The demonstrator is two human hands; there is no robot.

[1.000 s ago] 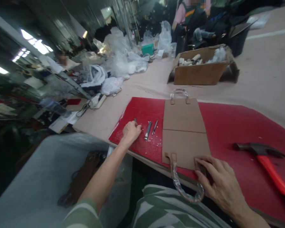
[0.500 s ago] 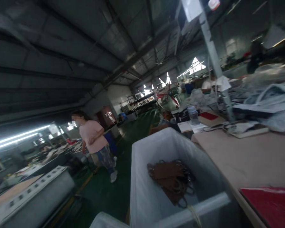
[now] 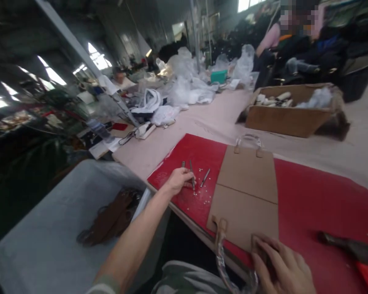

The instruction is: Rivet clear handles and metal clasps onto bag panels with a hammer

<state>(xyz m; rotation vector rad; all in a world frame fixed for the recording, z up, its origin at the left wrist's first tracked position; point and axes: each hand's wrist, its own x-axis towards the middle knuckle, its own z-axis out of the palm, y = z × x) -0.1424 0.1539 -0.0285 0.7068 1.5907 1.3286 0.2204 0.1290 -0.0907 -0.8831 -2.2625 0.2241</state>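
My left hand (image 3: 181, 179) is closed around a thin metal punch (image 3: 192, 175), held upright over the red mat (image 3: 174, 153). A second slim metal tool (image 3: 205, 178) lies beside it among small pale bits. To the right, a folded tan leather bag panel (image 3: 247, 175) rests flat across the mat, with a handle at each end. My right hand (image 3: 283, 265) has its fingers curled over the near handle (image 3: 222, 253) where it meets the panel's near right corner. The hand partly hides that attachment. Both handles look wrapped in clear plastic.
A hammer (image 3: 349, 247) with a red grip lies on the mat at right. Behind stands a cardboard box (image 3: 282, 120) holding pale pieces. A white bin (image 3: 52, 228) with brown handled pieces (image 3: 110, 218) is at lower left. Plastic bags and people are farther back.
My view has swung right and down from the bin and aisle to the worktable. Both hands, the bag panel and the tools are now visible. The walking person has left the view.
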